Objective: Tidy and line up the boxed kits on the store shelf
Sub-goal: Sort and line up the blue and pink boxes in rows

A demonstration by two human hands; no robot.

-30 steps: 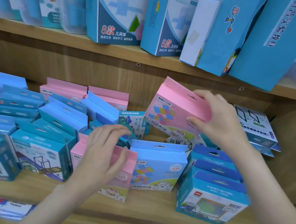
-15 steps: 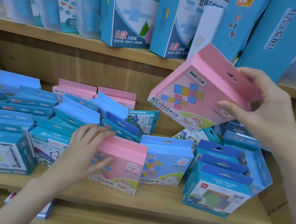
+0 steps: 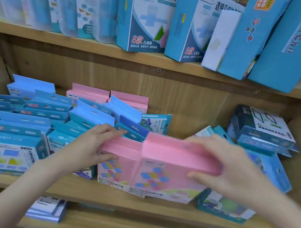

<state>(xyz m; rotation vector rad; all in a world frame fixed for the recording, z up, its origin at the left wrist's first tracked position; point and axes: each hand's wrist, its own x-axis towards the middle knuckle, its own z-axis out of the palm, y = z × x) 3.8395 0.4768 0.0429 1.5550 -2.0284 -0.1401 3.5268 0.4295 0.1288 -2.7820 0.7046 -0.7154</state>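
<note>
Right now my right hand (image 3: 223, 170) pinches a pink box (image 3: 172, 168) at the shelf (image 3: 131, 201) front while my left hand (image 3: 91, 144) grips its pink neighbour (image 3: 116, 159); a crooked landing could tip both off the edge.

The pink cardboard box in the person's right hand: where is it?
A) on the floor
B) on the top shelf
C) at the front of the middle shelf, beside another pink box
C: the right hand grips the pink cardboard box beside the other pink box, held by the left hand.
</note>
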